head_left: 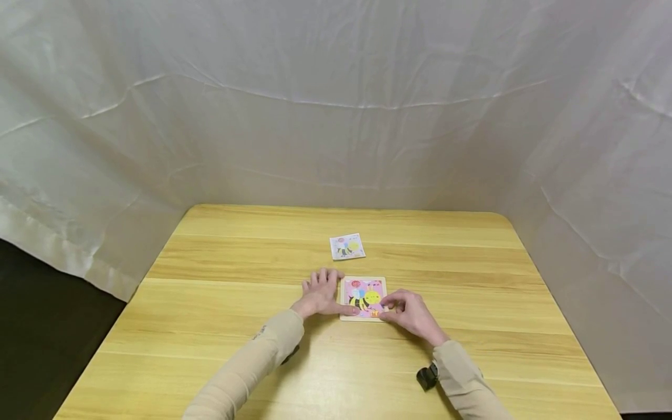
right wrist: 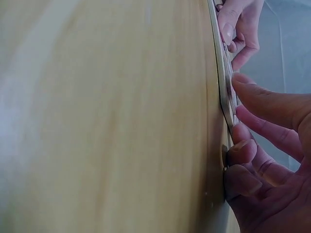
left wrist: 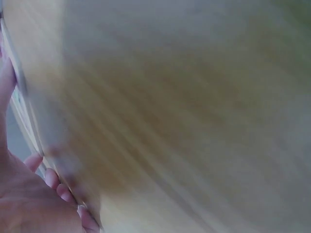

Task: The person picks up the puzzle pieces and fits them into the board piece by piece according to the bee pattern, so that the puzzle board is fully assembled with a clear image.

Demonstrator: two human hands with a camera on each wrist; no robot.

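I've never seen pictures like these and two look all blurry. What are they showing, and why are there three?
They show one person's two hands at a wooden table. The big picture comes from a camera on the person's head, looking down. The other two come from small cameras on the wrists, so close that the table looks like a blurry yellow wall.

On the table lies a pink bee puzzle in a pale tray. The left hand lies flat beside it, thumb on its edge. The right hand touches its lower right corner with curled fingers; whether it pinches a piece is too small to tell. Farther back lies a little picture card.
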